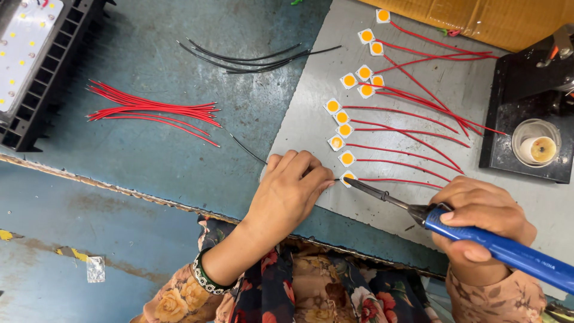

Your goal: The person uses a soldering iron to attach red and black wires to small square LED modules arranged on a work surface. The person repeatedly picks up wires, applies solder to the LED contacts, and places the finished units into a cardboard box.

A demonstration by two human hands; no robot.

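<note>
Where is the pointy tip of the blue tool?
In the head view, the soldering iron sits in the right hand; its tip touches the nearest yellow chip, beside the left hand.

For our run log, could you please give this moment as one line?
right hand: holds soldering iron | tip at LED chip | left hand: holds black wire

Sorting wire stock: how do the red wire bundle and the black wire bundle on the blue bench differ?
The red wire bundle holds many strands, fanned at its left end; the black wire bundle holds few. Red lies nearer the lamp housing, black nearer the grey mat. Both lie loose, untouched by either hand.
</note>
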